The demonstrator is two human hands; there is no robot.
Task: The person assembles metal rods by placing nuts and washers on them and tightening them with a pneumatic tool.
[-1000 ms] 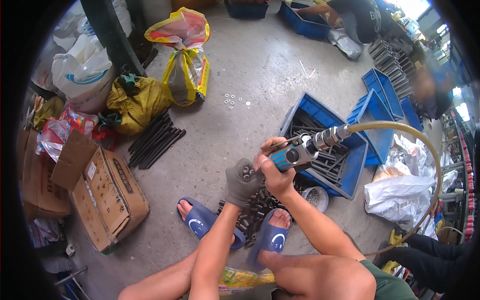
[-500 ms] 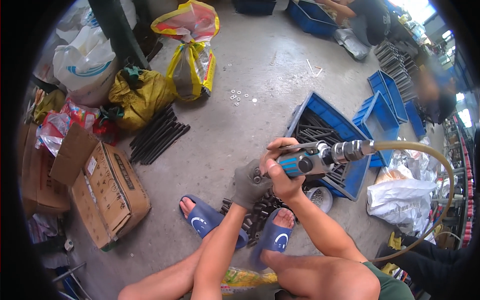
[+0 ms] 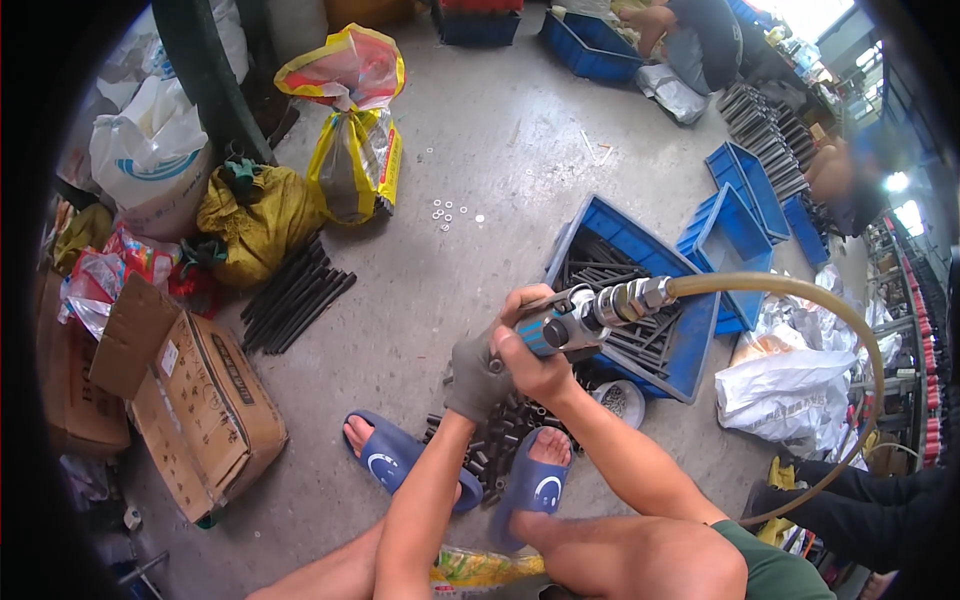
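In the centre, my left hand point(image 3: 474, 385), in a grey glove, is closed around a short black tube whose round end point(image 3: 495, 366) shows between the fingers. My bare right hand point(image 3: 540, 372) grips an air tool point(image 3: 572, 325) with a blue-striped grey body and a silver hose coupling. A tan air hose point(image 3: 790, 284) loops from the coupling down along the right. The tool's working end is hidden by my fingers, right against the left hand. Below both hands, a pile of short black tubes point(image 3: 500, 440) lies on the floor between my feet in blue slippers point(image 3: 395, 455).
Right of my hands stand a blue crate point(image 3: 690, 365) of long black rods and a bowl point(image 3: 625, 400) of small metal parts. An open carton point(image 3: 205, 420), black rods point(image 3: 300, 300) and a yellow sack point(image 3: 262, 220) sit left. Another person point(image 3: 700, 40) works at the back right.
The whole view has shifted, so the surroundings sit farther left and lower. The air tool has come slightly closer to my left hand; both hands keep their grips.
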